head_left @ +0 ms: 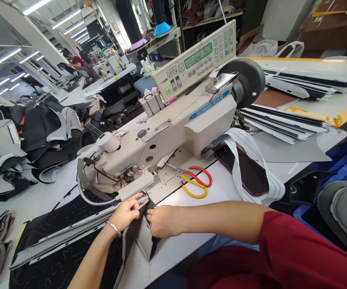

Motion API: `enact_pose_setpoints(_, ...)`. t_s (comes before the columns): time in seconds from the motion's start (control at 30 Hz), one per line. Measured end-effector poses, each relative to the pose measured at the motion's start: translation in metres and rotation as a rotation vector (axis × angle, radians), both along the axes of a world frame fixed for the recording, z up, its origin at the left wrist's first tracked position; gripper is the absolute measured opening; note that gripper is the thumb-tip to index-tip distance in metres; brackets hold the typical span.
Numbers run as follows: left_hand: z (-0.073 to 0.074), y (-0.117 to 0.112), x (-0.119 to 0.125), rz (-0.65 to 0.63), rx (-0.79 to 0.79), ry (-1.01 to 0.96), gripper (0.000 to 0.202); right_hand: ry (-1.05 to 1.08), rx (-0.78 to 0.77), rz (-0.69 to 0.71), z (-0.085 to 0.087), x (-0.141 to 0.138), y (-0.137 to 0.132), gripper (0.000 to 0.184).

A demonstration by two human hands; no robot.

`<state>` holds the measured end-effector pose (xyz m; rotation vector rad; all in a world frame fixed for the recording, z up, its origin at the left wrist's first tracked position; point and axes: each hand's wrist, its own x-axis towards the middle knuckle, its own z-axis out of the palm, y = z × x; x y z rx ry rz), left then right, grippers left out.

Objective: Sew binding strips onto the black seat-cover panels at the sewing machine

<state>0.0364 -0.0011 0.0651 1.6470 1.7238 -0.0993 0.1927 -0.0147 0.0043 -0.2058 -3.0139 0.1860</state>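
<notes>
My right hand is closed, its curled fingertips pinching the edge of the grey fabric piece on the near side of the sewing machine. My left hand lies on that piece's upper end, close by the machine's needle end; I cannot tell whether it grips or only presses. The piece sits between my two hands, folded, its long axis slanting from the machine's needle end down toward my body. The left hand is the nearer to the machine, forefinger stretched toward it. Left of the machine, a long black panel spreads beneath my left forearm.
</notes>
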Motion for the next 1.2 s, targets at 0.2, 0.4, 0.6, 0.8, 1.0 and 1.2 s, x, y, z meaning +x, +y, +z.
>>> enact_pose_setpoints(0.2, -0.003, -0.006, 0.011, -0.104, 0.019, 0.17, 0.015, 0.217, 0.078, -0.054, -0.011, 0.004, -0.008, 0.01)
enact_pose_setpoints(0.4, -0.013, -0.015, 0.022, -0.117, 0.048, 0.293, 0.012, 0.26, 0.086, -0.061, -0.015, 0.006, -0.01, 0.01)
enact_pose_setpoints(0.6, -0.013, -0.013, 0.032, -0.092, 0.005, 0.396, 0.017, 0.289, 0.095, -0.055, -0.025, 0.004, -0.01, 0.011)
enact_pose_setpoints(0.8, -0.011, -0.016, 0.031, -0.069, 0.019, 0.367, 0.017, 0.306, 0.098, -0.063, -0.025, 0.003, -0.013, 0.017)
enact_pose_setpoints(1.0, -0.016, -0.02, 0.031, -0.036, 0.032, 0.355, 0.017, 0.236, 0.075, -0.057, -0.018, 0.003, -0.012, 0.019)
enact_pose_setpoints(1.2, -0.017, -0.02, 0.03, -0.022, 0.052, 0.349, 0.02, 0.237, 0.055, -0.053, -0.021, 0.002, -0.011, 0.024)
